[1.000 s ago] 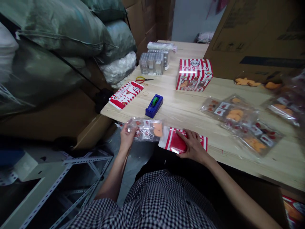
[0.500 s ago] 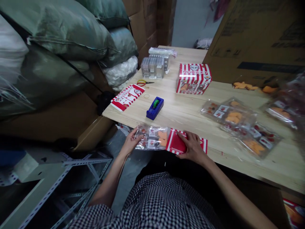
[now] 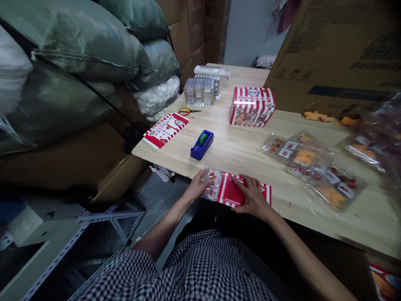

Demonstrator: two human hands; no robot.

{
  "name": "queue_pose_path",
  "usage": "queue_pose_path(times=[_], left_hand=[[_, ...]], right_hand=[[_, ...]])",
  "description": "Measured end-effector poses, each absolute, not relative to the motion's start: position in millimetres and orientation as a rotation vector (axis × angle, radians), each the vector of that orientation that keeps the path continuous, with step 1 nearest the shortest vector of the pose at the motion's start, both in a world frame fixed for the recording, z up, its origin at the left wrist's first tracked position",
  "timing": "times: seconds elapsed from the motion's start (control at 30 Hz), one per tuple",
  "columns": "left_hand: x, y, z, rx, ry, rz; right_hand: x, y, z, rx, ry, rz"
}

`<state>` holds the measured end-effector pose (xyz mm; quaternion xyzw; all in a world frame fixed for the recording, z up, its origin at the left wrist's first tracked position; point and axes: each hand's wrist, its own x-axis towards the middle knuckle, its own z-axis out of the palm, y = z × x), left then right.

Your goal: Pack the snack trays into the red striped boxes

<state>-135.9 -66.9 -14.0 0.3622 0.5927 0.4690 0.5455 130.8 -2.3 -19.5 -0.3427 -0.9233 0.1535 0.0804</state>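
I see the clear packet (image 3: pixel 214 184) at the table's (image 3: pixel 238 156) near edge, its left end gripped by the left hand (image 3: pixel 197 187), its right part hidden at the red carton's (image 3: pixel 229 193) left end. The right hand (image 3: pixel 252 199), fingers spread, holds that carton from above. Farther in from the edge I see a tape dispenser (image 3: pixel 202 145); a striped card (image 3: pixel 166 130) lies at the near left corner.

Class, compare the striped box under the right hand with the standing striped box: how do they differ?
The near box looks flat; the standing box is fully formed. The right hand touches the near box; the standing box is untouched. Both are striped red and white.
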Motion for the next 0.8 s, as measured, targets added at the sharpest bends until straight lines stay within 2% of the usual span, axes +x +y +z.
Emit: queue_pose_path(times=[0.13, 0.23, 0.4, 0.63, 0.8], left_hand=[[-136, -71, -13, 1.089, 1.776, 1.143], [-153, -73, -6, 1.208, 1.881, 1.111], [-141, -74, 3, 1.291, 1.759, 1.099], [-113, -69, 37, 1.786, 1.511, 0.933], [-90, -76, 52, 1.493, 1.339, 1.344]], right_hand=[[135, -1, -19, -1.051, -2.718, 0.456], [135, -2, -18, -1.063, -2.686, 0.449], [127, -11, -9, -1.051, -2.594, 0.441], [127, -33, 14, -1.102, -2.423, 0.450], [120, -64, 21, -1.426, -1.885, 0.440]])
